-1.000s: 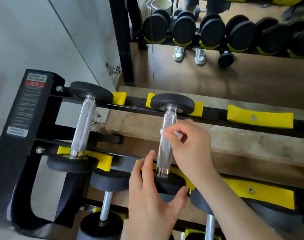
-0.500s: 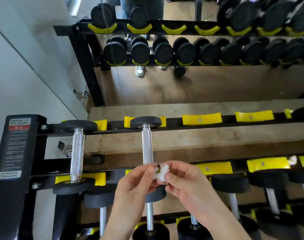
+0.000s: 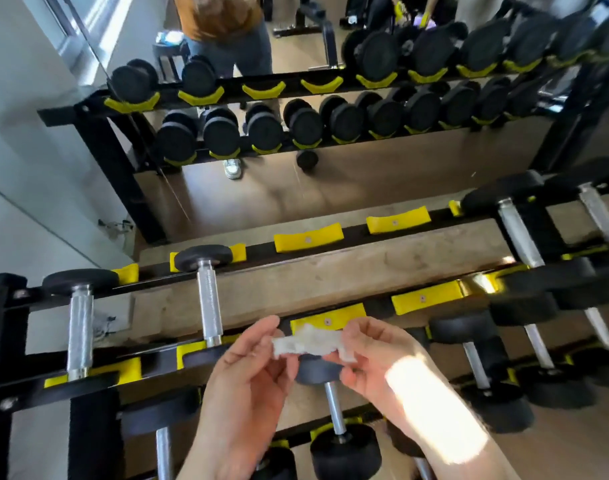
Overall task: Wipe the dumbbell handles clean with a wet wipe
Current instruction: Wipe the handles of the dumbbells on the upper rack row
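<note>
A white wet wipe point(image 3: 310, 342) is stretched flat between both hands above the rack. My left hand point(image 3: 251, 382) pinches its left end and my right hand point(image 3: 372, 358) pinches its right end. On the rack's top tier lie two small dumbbells with steel handles: one at the far left point(image 3: 79, 332), the other point(image 3: 209, 303) just left of my hands. Neither hand touches a dumbbell. More dumbbells lie on the lower tier below my hands point(image 3: 334, 410) and on the right point(image 3: 517, 237).
The black rack point(image 3: 88, 427) has yellow cradles point(image 3: 308, 237), several of them bare in the middle. A mirror behind it point(image 3: 330, 185) reflects the rack, dumbbells and a standing person. A white wall runs along the left.
My right hand left the second dumbbell's handle. Both hands came together in front of the rack and pulled the bunched wipe out into a strip. The view tilted up and widened.
</note>
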`<state>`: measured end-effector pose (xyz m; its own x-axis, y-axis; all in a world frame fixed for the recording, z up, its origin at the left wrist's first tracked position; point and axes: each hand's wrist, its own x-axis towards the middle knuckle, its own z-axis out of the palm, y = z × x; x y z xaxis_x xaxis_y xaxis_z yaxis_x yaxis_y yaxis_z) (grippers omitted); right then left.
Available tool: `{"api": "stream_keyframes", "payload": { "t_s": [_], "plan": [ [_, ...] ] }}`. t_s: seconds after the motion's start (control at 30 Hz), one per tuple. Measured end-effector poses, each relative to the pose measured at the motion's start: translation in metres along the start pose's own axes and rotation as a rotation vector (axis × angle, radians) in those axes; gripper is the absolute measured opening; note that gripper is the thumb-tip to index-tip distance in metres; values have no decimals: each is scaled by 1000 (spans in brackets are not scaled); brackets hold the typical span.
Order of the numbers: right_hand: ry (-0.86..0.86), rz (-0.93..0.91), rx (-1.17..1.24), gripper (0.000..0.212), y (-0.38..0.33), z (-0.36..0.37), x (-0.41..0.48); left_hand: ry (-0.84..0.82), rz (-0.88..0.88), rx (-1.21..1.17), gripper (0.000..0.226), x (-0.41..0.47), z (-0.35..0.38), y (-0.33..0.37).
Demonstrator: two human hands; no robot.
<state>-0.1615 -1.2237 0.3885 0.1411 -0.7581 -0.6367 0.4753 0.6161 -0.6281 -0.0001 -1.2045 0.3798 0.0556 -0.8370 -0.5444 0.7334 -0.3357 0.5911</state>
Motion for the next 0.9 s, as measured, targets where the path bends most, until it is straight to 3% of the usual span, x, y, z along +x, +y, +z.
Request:
{"api": "stream_keyframes", "payload": {
  "t_s": [0.1, 0.2, 0.33, 0.43, 0.53, 0.6, 0.73, 0.8, 0.9],
  "plan": [
    [-41, -59, 10, 35, -22, -44, -18, 10, 44, 55, 24, -21, 42, -32],
    [-86, -142, 31, 20, -46, -91, -47, -6, 136, 227, 20, -48, 84, -84],
    [-152, -170, 42, 5, -81, -161, -91, -87, 260, 751, 2, -84, 132, -160],
    [-152, -220, -83, 6, -105, -206, -118, -129, 150, 776, 39, -103, 163, -197],
    [-180, -249, -124, 12, -119, -238, -140, -163, 84, 864, 40, -117, 183, -220],
    [-205, -227, -88, 18, -124, -258, -153, -201, 114, 793, 42, -129, 197, -234],
    [-362, -204, -90, 51, -128, -291, -168, -252, 39, 403, 48, -138, 218, -254],
    [-396, -246, -359, 38, -136, -302, -175, -309, -32, 288, 40, -142, 228, -261],
    [-291, -336, -745, 14, -149, -314, -176, -315, -32, 234, 26, -143, 237, -264]
  ]
}}
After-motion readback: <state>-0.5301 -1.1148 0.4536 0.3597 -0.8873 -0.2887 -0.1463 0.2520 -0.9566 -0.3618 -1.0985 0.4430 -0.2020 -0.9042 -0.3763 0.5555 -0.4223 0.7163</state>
